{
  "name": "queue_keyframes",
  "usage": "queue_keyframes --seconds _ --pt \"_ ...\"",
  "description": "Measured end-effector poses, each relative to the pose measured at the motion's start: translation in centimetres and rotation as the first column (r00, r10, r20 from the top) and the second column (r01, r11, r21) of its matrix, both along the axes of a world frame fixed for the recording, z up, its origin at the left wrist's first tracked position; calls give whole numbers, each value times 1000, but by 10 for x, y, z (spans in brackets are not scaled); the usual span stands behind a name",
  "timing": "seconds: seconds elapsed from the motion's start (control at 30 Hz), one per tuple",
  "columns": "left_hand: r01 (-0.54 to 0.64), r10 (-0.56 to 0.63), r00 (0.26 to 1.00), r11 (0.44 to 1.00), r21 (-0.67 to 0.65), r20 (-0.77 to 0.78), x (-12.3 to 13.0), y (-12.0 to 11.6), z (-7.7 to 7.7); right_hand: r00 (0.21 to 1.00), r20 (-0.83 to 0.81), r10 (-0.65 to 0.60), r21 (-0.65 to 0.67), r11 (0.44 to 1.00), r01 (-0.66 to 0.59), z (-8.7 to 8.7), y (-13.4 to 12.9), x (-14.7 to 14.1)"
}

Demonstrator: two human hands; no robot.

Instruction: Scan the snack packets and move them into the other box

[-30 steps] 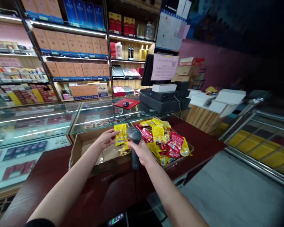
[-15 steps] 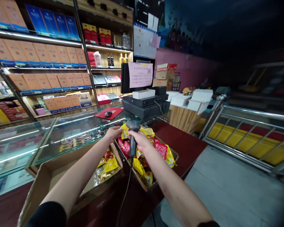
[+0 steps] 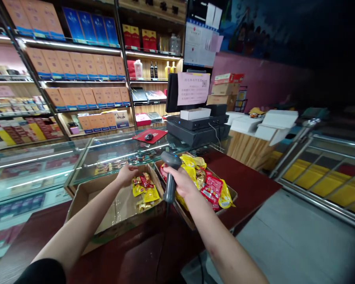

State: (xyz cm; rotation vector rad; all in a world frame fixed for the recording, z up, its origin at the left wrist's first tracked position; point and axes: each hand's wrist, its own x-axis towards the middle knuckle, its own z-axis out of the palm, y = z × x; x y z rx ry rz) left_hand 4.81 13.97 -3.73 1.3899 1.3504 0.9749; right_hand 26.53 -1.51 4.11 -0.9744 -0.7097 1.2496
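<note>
My right hand (image 3: 182,181) is wrapped around the handle of a dark grey barcode scanner (image 3: 170,183), whose head points up and away from me. Under that hand is a cardboard box (image 3: 192,225) filled with red and yellow snack packets (image 3: 211,188). My left hand (image 3: 126,174) hovers over the far side of a second cardboard box (image 3: 115,228); its fingers reach to the right, apart, and no item shows in them. Just right of those fingers, several yellow and red snack packets (image 3: 148,191) lie in that box's right end. The scanner's cable hangs down in shadow.
Both boxes stand on a dark red counter (image 3: 130,252). Behind is a glass display case (image 3: 85,173), with a mouse (image 3: 148,137) on a red pad. A monitor (image 3: 173,92) stands at the back over a black cash drawer (image 3: 192,132). Metal railing (image 3: 328,169) runs along the right.
My left hand has moved from the packet-filled box to above the left box. The scanner stays in my right hand, a little farther from the left hand. The view has turned left.
</note>
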Motion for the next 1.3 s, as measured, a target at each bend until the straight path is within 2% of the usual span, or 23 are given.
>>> queue_keyframes --seconds 0.07,0.1,0.27,0.33,0.4,0.57,0.67,0.73,0.83,0.93,1.03,1.13,1.23,1.3 --pt "-74 88 980 994 86 -179 -17 -6 -12 1000 -13 25 -10 1000 -25 -8 -3 -13" --pt "-74 102 966 990 124 -236 -22 -9 -17 999 -18 40 -18 999 -40 -13 -5 -19" --pt "140 2 899 946 291 -438 -27 -14 -39 995 -64 74 -80 994 -79 -34 -9 -38" --pt "191 -5 854 933 305 -520 -25 -14 -41 995 -80 62 -100 993 -70 -39 -10 -40" --pt "210 -15 842 930 303 -539 -27 -14 -38 995 -90 51 -109 992 -61 -42 -11 -39" --pt "233 -98 922 912 337 -374 -45 -25 -9 995 -87 41 -104 993 -50 -41 -20 -40" --pt "207 -164 962 960 190 -218 -62 -43 14 995 -68 67 -104 992 -74 -40 -27 -46" --pt "227 -223 973 972 66 -66 -74 -57 27 994 -44 102 -80 991 -106 -39 -32 -54" --pt "297 -287 951 952 -78 117 -90 -77 44 985 -1 174 -48 984 -174 -36 -38 -67" --pt "355 -336 932 923 -151 134 -102 -90 56 973 -2 230 -60 971 -230 -33 -40 -81" --pt "399 -391 917 904 -152 77 -106 -96 62 950 -50 309 -61 948 -312 -30 -39 -94" --pt "425 -427 904 892 -154 24 -101 -95 61 922 -81 380 -104 916 -387 -28 -35 -107" --pt "331 -334 943 931 -156 9 -90 -93 54 897 -122 424 -143 887 -439 -30 -28 -115" --pt "261 -249 964 952 -162 91 -81 -93 47 896 -155 417 -151 886 -438 -35 -24 -116"
